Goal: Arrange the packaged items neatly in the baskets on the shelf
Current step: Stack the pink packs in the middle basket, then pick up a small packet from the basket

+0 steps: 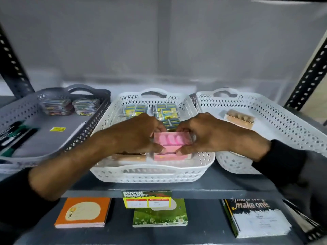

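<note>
Both hands meet over the middle white basket [203, 161]. My left hand [136, 133] and my right hand [208, 133] pinch the two ends of a pink package [171, 138] with a clear window. It sits on top of another pink package [169, 156] at the basket's front. A tan package [129, 157] lies beside that one, partly hidden by my left hand. Yellow-and-blue packets [166, 112] fill the back of the same basket.
A grey basket [23, 110] on the left holds colourful packets [70, 105], dark pens [16, 137] and a yellow label. The white basket on the right [283, 124] holds a tan package [238, 118]. Three notebooks lie on the shelf below, behind a price tag [146, 198].
</note>
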